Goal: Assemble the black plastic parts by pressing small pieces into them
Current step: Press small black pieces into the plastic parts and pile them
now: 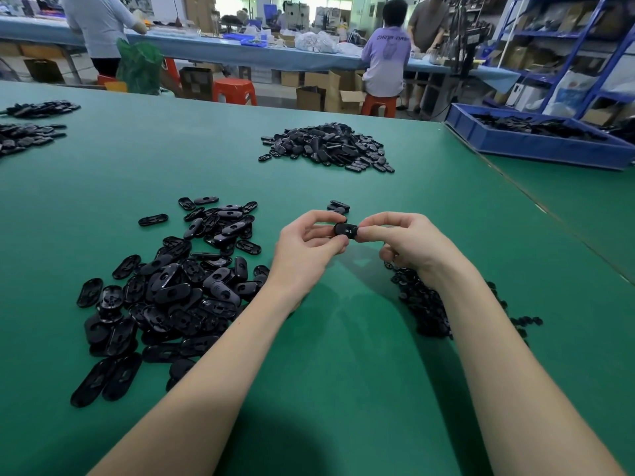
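Your two bare forearms reach forward from the bottom edge over the green table [343, 372], which fills most of the view. On your left lies the big loose heap of black oval shells [165, 297], some face up, some showing their ribbed insides. A second, tighter pile of oval shells [328, 147] sits well beyond your hands, toward the far edge. At the right edge a blue bin [536, 142] holds more black pieces. Under and beside your right forearm lies a scatter of small black pieces [429, 304], partly hidden by the arm.

Your left hand [305, 249] and right hand [409, 245] meet above the table, between the near heap and the scatter. Between them you hold one black plastic part [345, 230]: your left grip is pinched on its left end with thumb and fingertips, your right grip is pinched on its right end. Whether a small piece is already seated in it, you cannot tell. A few loose shells [338, 206] lie just beyond your fingers.
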Available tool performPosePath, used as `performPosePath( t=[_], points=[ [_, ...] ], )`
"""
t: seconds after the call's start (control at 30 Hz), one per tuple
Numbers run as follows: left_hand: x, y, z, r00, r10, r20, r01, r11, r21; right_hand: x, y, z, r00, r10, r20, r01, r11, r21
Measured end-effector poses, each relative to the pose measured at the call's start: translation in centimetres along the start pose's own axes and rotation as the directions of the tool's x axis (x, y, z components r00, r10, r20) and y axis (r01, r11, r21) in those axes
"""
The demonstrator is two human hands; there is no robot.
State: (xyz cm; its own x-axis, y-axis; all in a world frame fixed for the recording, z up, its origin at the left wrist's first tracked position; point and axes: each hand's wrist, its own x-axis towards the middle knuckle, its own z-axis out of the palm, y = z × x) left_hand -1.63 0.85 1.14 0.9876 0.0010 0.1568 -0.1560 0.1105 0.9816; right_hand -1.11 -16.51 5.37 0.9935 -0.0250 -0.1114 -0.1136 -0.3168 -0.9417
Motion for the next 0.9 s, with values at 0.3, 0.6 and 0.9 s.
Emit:
performPosePath(
  t=[0.3, 0.6, 0.9],
  points=[
    [-0.15, 0.18, 0.09, 1.000, -0.027, 0.014, 0.027, 1.000, -0.010, 0.07, 0.06, 0.19, 1.000, -0.002, -0.012, 0.002, 1.000, -0.010],
    [0.25, 0.23, 0.06, 0.980, -0.197, 0.000, 0.192, 0.956, -0.221, -0.07, -0.08, 0.01, 0.998, 0.006, 0.056, -0.006, 1.000, -0.004],
    [-0.11, 0.34, 0.07, 0.995, -0.094, 0.031, 0.097, 0.989, -0.110, -0.16, -0.30, 0.49, 1.000, -0.004, 0.000, 0.004, 1.000, -0.002]
  ],
)
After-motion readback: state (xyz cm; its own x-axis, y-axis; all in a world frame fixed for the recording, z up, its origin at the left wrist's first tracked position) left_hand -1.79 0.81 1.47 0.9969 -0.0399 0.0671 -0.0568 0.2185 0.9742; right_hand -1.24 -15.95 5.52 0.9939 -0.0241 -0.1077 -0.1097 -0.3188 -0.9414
